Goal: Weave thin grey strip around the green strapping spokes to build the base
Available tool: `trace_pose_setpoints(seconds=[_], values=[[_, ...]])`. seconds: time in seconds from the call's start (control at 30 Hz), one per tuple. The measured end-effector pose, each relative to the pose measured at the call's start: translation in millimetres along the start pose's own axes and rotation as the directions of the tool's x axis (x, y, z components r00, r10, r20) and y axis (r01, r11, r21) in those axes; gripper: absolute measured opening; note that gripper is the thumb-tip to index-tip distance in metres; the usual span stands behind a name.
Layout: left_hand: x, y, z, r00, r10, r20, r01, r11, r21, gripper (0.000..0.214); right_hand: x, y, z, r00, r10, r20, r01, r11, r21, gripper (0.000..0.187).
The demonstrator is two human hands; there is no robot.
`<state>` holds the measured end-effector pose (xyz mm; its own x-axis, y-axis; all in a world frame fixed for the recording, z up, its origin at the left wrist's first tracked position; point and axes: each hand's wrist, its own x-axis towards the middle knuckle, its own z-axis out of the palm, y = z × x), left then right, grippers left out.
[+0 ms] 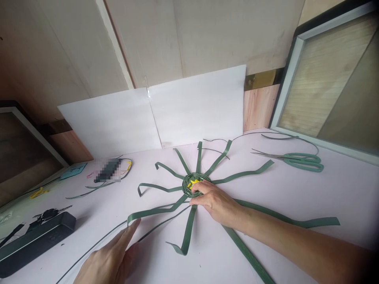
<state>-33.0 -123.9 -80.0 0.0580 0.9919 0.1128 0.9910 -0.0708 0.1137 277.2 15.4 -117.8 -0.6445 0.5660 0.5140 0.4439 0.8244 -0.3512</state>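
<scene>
A woven green disc (192, 182) with a yellow tie at its middle lies on the white table (340, 189), with several flat green strips (242, 173) spreading out from it like spokes. My right hand (214, 201) rests on the disc's near edge, fingers curled and pressing it down. My left hand (111, 256) is at the lower left, fingers stretched out, its fingertips touching a thin green weaving strand (97, 242) beside the bent end of a flat strip (151, 212).
Green-handled scissors (302, 161) lie at the right. A black box (32, 242) and dark pliers (47, 215) sit at the left edge. A blurred dark item (108, 170) and small yellow and teal bits lie at the back left. White sheets (177, 110) lean on the wall.
</scene>
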Motion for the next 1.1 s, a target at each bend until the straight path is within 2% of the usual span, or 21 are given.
trace_pose_setpoints(seconds=[0.07,0.13,0.23,0.37,0.53,0.67,0.77,0.83,0.93,1.03,1.1], values=[[11,12,-10.3,0.999,-0.028,0.046,0.029,0.999,-0.019,0.048,0,-1,-1,1.0,-0.006,-0.005,0.005,1.0,-0.01,0.041],[21,24,-20.1,0.987,-0.04,0.159,0.057,0.993,-0.105,0.046,0,-1,-1,1.0,-0.014,-0.005,0.014,1.0,-0.022,0.042],[33,35,-27.4,0.971,0.007,0.241,0.053,0.969,-0.243,0.049,1,-2,-2,1.0,-0.018,-0.005,0.018,0.999,-0.029,0.044],[48,40,-19.1,0.987,0.059,0.151,-0.01,0.953,-0.303,0.055,1,-2,-1,1.0,-0.024,-0.006,0.024,0.999,-0.039,0.044],[69,51,-3.7,0.994,0.025,0.111,0.03,0.883,-0.468,0.068,1,-1,-1,1.0,-0.025,0.018,0.026,0.998,-0.065,0.044],[78,60,3.8,0.998,0.069,0.007,-0.054,0.838,-0.543,0.054,0,1,0,0.999,-0.034,0.014,0.035,0.997,-0.073,0.042],[83,62,1.9,0.977,0.193,-0.086,-0.211,0.846,-0.49,0.032,1,2,1,1.0,-0.027,0.015,0.028,0.997,-0.078,0.043],[89,61,-3.0,0.967,0.229,-0.11,-0.254,0.857,-0.448,0.022,1,2,1,1.0,-0.026,0.015,0.027,0.997,-0.079,0.045],[99,63,-7.9,0.984,0.172,-0.054,-0.176,0.849,-0.499,0.031,1,2,2,0.999,-0.042,0.01,0.043,0.995,-0.089,0.046],[99,70,-2.1,0.995,0.093,-0.022,-0.082,0.707,-0.702,0.035,0,2,2,0.998,-0.057,-0.004,0.056,0.994,-0.095,0.046],[92,75,5.9,0.997,0.07,-0.036,-0.073,0.642,-0.764,0.032,0,2,2,0.998,-0.065,-0.02,0.063,0.995,-0.079,0.047]])
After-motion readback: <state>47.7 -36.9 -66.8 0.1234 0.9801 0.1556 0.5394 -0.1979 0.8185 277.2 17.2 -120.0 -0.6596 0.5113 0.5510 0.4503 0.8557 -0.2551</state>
